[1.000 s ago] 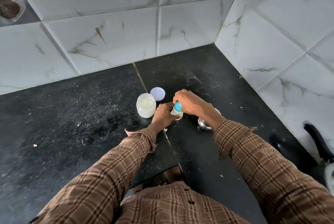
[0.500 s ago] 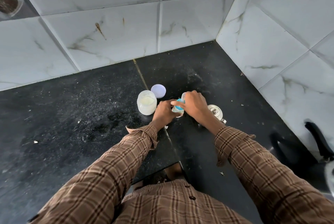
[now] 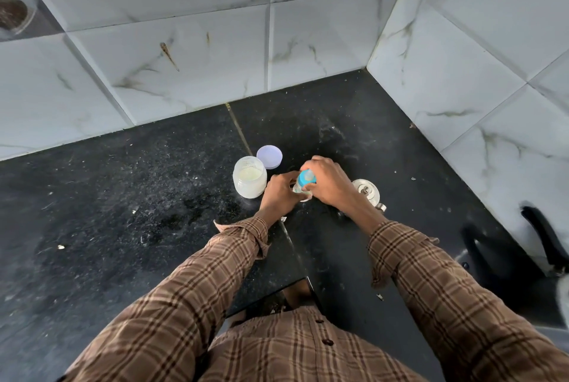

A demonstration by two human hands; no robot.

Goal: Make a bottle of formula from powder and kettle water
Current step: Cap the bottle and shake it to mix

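The left hand (image 3: 278,192) grips the bottle (image 3: 303,187); the right hand (image 3: 328,183) clasps its blue cap (image 3: 305,177). An open jar (image 3: 249,177) stands beside them.

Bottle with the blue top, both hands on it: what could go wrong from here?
1. The left hand holds the bottle low while the right hand grips the blue top; a crooked seat might leak.
2. The powder jar stands open beside the left hand, its lid off behind it; a nudge could spill powder.
3. The steel kettle sits right behind the right wrist; an elbow swing might bump it.
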